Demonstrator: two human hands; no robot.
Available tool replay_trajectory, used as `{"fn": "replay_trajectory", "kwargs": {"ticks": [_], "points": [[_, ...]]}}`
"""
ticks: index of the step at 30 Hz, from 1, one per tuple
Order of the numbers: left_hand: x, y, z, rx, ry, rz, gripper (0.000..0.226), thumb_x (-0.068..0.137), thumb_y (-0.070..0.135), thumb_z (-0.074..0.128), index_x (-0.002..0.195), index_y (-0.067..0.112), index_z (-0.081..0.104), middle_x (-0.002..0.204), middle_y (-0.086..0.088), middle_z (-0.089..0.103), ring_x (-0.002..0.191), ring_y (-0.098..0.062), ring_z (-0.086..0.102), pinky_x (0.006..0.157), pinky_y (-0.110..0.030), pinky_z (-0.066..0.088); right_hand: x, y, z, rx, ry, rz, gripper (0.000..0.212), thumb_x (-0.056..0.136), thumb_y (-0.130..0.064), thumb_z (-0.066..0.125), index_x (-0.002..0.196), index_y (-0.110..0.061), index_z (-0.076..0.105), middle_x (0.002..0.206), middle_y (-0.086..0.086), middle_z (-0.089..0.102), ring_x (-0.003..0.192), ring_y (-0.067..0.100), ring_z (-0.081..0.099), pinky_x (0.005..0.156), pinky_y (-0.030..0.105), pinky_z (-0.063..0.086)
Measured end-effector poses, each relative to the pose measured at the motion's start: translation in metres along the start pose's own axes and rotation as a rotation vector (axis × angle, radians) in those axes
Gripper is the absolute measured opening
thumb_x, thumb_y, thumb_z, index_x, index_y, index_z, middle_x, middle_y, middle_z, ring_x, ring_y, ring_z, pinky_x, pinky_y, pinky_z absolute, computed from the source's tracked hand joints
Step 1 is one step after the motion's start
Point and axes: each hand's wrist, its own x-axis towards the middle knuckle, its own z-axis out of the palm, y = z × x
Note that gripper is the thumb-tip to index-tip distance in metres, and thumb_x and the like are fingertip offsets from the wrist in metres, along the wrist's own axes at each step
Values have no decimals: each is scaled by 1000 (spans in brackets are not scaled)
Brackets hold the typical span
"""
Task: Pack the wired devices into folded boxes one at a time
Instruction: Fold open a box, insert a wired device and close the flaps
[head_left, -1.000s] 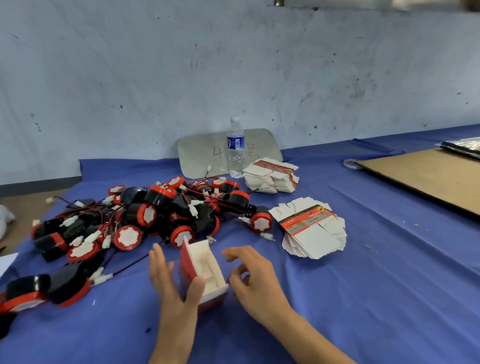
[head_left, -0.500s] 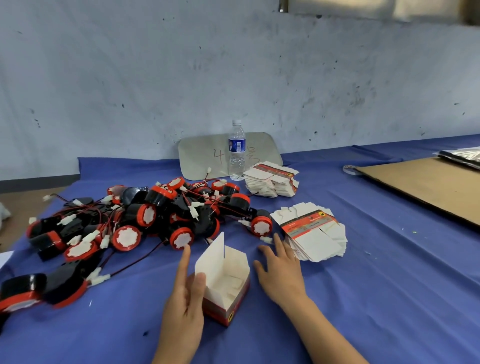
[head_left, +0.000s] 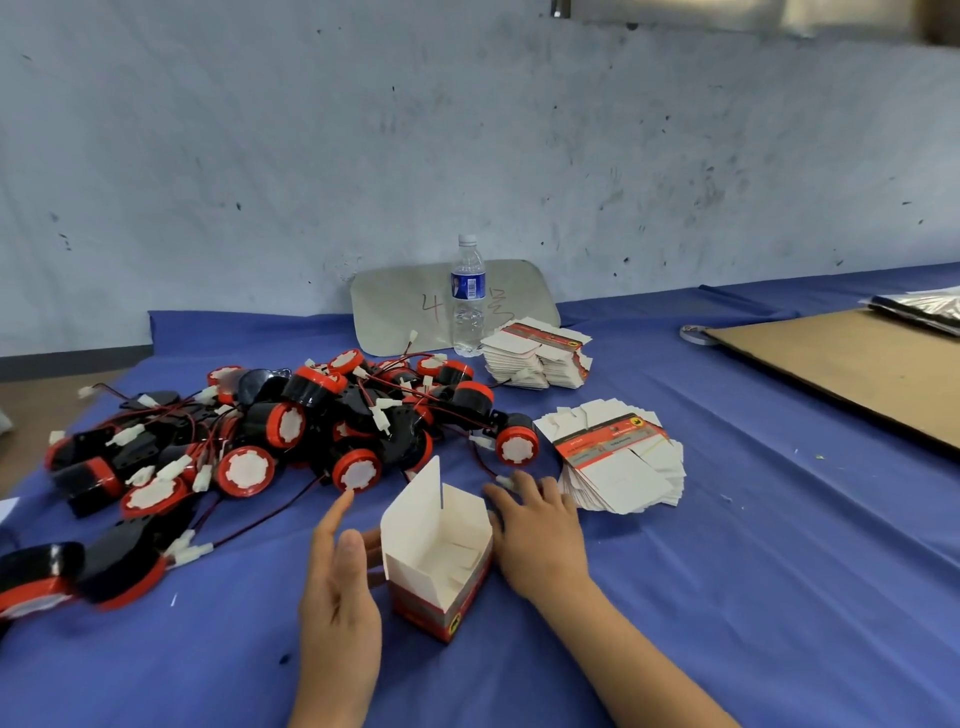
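open box (head_left: 436, 551), between both hands' fingers (head_left: 511, 501)

Left hand (head_left: 337, 587) edge-up, right hand (head_left: 540, 540) palm-down (fingers (head_left: 332, 519) straight on both).

Red handwritten "4" on grey board (head_left: 390, 312)

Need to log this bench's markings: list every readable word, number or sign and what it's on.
"4", red handwriting on the grey board.
A second red mark beside it, partly behind the bottle: unreadable.
Bottle label: too small.
Print on the near stack and far stack of flat boxes: blurred.
Logo on the open box: no legible text.
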Motion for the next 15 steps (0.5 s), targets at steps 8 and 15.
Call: {"fn": "replay_trajectory", "kwargs": {"ticks": [8, 15], "points": [[1, 2, 1, 29, -7, -51, 50, 85, 56, 27, 127, 39, 48, 90, 5, 67, 86, -3, 63, 75, -27, 46, 4, -12, -7, 309, 365, -86, 16, 74, -2, 77, 78, -5, 62, 83, 11, 59, 69, 25, 56, 53, 25, 34], [-6, 22, 3, 13, 51, 166, 53, 87, 67, 46, 136, 59, 26, 123, 21, 58, 95, -2, 60, 80, -15, 46, -9, -16, -72, 1054, 909, -29, 27, 92, -27, 57, 89, -51, 46, 77, -11, 58, 71, 5, 60, 65, 9, 43]]}}
